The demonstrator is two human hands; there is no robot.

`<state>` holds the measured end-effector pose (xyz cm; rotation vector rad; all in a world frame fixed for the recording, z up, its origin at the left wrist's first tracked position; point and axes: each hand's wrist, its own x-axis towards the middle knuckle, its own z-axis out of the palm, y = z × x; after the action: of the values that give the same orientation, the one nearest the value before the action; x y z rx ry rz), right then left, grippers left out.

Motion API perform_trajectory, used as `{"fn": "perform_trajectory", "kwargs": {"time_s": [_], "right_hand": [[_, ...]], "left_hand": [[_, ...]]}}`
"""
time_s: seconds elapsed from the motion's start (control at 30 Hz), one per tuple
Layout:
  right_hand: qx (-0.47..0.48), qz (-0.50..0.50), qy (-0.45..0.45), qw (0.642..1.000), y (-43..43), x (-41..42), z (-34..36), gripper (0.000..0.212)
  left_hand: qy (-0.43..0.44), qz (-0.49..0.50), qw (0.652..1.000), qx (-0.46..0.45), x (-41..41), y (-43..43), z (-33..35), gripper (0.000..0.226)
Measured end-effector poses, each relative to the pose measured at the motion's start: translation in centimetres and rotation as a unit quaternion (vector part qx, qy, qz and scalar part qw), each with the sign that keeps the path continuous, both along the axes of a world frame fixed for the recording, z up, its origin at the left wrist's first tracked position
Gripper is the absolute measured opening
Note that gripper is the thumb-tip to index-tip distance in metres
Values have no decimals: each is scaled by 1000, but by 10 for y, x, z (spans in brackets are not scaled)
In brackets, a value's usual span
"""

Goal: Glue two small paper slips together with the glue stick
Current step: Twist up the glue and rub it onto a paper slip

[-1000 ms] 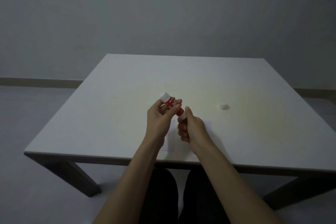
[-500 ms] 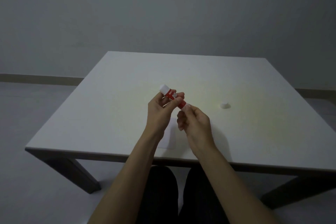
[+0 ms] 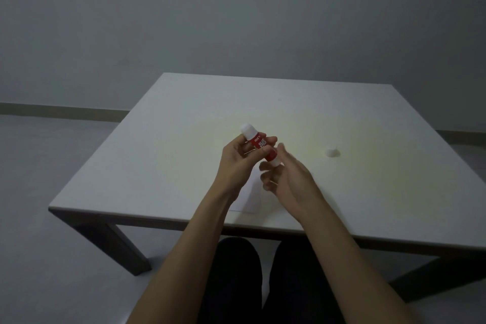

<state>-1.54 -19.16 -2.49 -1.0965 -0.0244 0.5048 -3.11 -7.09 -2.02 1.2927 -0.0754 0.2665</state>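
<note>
Aloft — glue stick (image 3: 259, 145) in left hand (image 3: 238, 163)

Single head cam, wide-angle, looks fwd and down over table (image 3: 184, 113); hands near centre.

White table (image 3: 184, 113), white cap (image 3: 331, 151) on its right, paper slip (image 3: 248, 197) near front edge

The right hand (image 3: 290, 181) has loosened, its fingers (image 3: 268, 166) now beneath the glue stick (image 3: 259, 145).
</note>
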Motion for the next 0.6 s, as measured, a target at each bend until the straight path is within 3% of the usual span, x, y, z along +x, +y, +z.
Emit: {"fn": "perform_trajectory", "kwargs": {"time_s": [0.07,0.13,0.37,0.5,0.6], "right_hand": [[-5,4,-58,998,-3,-2,0,23],[-4,4,-54,999,-4,-3,-1,22],[-11,55,100,993,-1,-1,-2,56],[31,56,44,997,2,-2,-2,48],[77,17,-9,997,4,-1,2,31]], "left_hand": [[2,1,1000,-13,1,1,0,13],[3,-5,1000,-15,1,1,1,13],[-7,-43,999,-16,0,6,-2,14],[-5,-44,999,-11,-2,8,-1,17],[9,-29,997,71,-1,19,-1,27]]}}
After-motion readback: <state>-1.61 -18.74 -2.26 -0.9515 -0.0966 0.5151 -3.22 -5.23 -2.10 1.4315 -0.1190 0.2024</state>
